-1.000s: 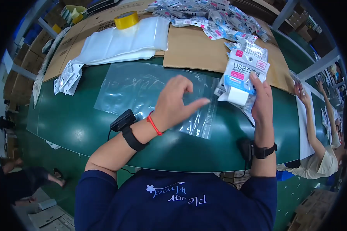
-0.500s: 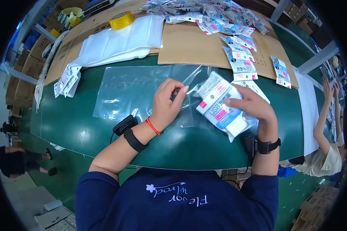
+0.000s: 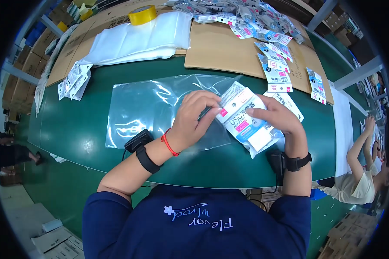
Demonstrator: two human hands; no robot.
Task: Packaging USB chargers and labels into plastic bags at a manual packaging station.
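Note:
My right hand (image 3: pixel 278 114) grips a small stack of sealed packets (image 3: pixel 246 121) with white, blue and pink header cards, thumb on top and fingers underneath. A large clear plastic bag (image 3: pixel 138 108) lies flat on the green table, its right end reaching under the packets. My left hand (image 3: pixel 199 114) is over that end, its thumb and fingers drawn together against the packets' left edge. What sits between those fingertips, bag film or packet corner, is hidden. Beyond my right hand lies another white-carded packet (image 3: pixel 287 103), partly covered by it.
Translucent bags (image 3: pixel 138 39) are piled at the back left under a yellow tape roll (image 3: pixel 142 15). White cards (image 3: pixel 75 82) lie left of them. Many packets (image 3: pixel 246 19) heap on cardboard (image 3: pixel 220 47) at the back; a single packet (image 3: pixel 316 86) lies right. Another person (image 3: pixel 358 181) works at far right.
My left hand has moved right, up to the packets' edge. The packets have shifted slightly left over the bag's end, and the lifted bag film has settled flatter.

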